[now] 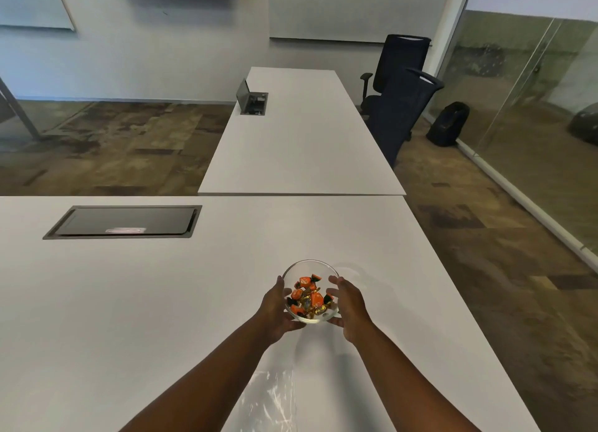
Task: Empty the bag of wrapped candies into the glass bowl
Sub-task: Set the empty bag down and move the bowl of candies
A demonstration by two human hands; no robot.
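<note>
A small glass bowl (309, 265) stands on the white table (161, 302), holding several orange and gold wrapped candies (309, 297). My left hand (276, 308) cups the bowl's left side, thumb under its near edge. My right hand (349, 305) curves around the right side, fingers at the rim. A clear plastic bag (270, 399) lies flat between my forearms near the table's front edge, with no candy visible inside it.
A dark cable hatch (124, 221) is set into the table at the far left. A second white table (297, 133) extends ahead, with an open cable box (250, 99). Two black office chairs (398, 85) and a black backpack (448, 124) stand at right by a glass wall.
</note>
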